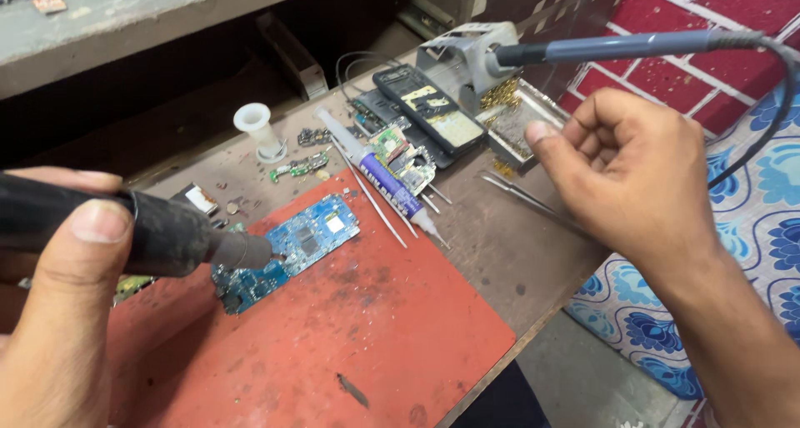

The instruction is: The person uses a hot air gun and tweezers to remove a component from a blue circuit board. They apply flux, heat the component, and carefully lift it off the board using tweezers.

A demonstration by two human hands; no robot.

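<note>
Table (533, 253) — worn wood, carrying the whole repair spread.

Red mat (350, 328) — lying on the table; we are working over its upper left part.

Left hand (50, 311) — we are wrapping its grip fully closed around the black hot-air handle (125, 228), thumb pressed along the top, nozzle pointing at the lower end of the board.

Right hand (633, 178) — we are hovering it above the table's right edge, fingers loosely curled, holding nothing, near the tweezers (533, 201).

Soldering iron (583, 49) — sitting parked in its stand (467, 57), well apart from the board.

Blue circuit board (292, 249) — lying flat on the mat, just under the nozzle.

Flux syringe (383, 178) — lying just beside the board, tip toward us.

We judge we are heating a spot on the board; the next move seems to call for a steady nozzle and the free hand taking up a tool.
</note>
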